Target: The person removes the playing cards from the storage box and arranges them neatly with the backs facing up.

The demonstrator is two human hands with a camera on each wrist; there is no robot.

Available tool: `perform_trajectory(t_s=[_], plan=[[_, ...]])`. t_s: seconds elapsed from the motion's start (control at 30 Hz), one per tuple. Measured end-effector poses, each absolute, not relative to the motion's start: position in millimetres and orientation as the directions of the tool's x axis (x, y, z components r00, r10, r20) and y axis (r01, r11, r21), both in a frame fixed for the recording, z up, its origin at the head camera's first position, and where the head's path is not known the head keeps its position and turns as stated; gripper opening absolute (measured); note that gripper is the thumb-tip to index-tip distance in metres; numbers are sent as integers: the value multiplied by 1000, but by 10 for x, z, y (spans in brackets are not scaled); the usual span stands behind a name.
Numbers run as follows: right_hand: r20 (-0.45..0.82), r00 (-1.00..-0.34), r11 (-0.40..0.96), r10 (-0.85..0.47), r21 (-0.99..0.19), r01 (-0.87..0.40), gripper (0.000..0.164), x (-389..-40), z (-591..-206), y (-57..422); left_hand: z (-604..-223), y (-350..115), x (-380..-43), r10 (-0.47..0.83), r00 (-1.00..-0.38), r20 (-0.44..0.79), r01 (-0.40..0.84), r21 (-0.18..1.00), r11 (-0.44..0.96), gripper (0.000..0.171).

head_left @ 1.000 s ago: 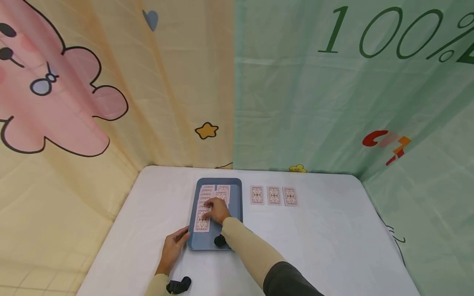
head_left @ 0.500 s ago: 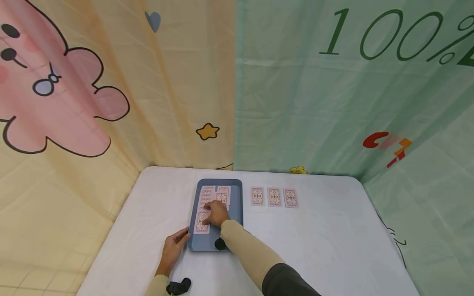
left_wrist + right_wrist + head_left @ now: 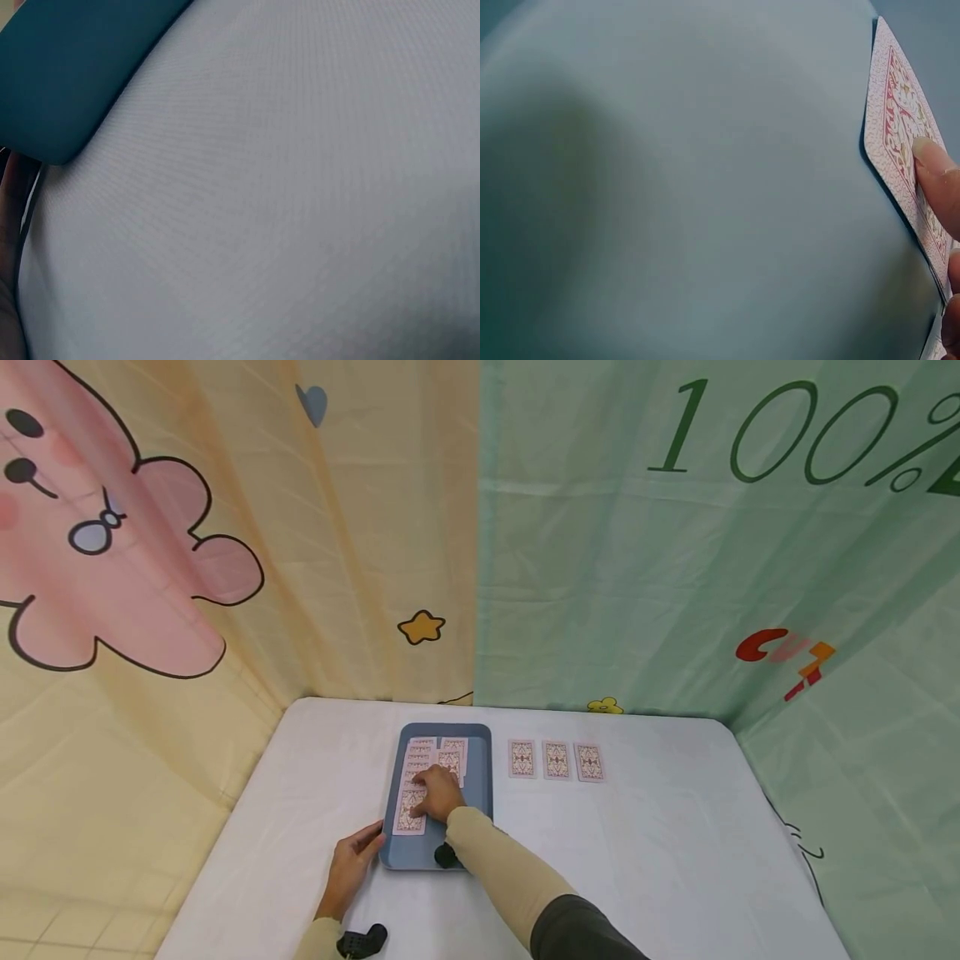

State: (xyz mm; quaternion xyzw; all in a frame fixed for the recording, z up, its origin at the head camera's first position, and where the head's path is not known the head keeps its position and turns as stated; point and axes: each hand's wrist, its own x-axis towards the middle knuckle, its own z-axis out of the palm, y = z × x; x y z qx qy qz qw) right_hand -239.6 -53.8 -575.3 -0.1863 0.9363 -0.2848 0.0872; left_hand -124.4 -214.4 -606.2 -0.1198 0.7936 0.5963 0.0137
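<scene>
A blue-grey tray [image 3: 483, 793] lies on the white table, with red-patterned playing cards face down in it. Overlapping cards form a left column [image 3: 420, 756], and a shorter group [image 3: 452, 752] lies to its right. My right hand [image 3: 441, 792] reaches over the tray. Its thumb and fingers touch the lowest card [image 3: 408, 818] of the left column. Seen from the right wrist, the thumb [image 3: 937, 180] rests flat on the back of that playing card [image 3: 900, 112]. My left hand [image 3: 351, 864] touches the tray's near left edge with fingers and thumb extended; the left wrist view shows little of it.
Three more face-down cards [image 3: 557, 761] lie in a row on the table [image 3: 660, 843], right of the tray. Printed curtains [image 3: 600, 568] hang behind the table. A black wrist device [image 3: 362, 941] sits at the left wrist, another [image 3: 446, 853] at the right.
My right thumb has shifted slightly toward the near end of the lowest card. The left hand stays at the tray's edge, and the view has tilted a touch.
</scene>
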Motion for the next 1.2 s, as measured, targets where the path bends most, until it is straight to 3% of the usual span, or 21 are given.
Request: perform_trajectory(t_s=[0.37,0.9,1.2], plan=[[-90,-908,770,-409,-568,-290,53,-2438,-5822,-551,-6070,-2147,-1247,-173,-973,-155,-198,944,266,40],[-63,-895,757,-441,-562,-333,38,-2454,-5851,-571,-6051,-2144,-1243,-172,-972,-157,-201,940,275,40],[-111,-883,685,-455,-678,-268,34,-2428,-5809,-564,-6059,-2150,-1238,-172,-972,-162,-206,938,280,40]])
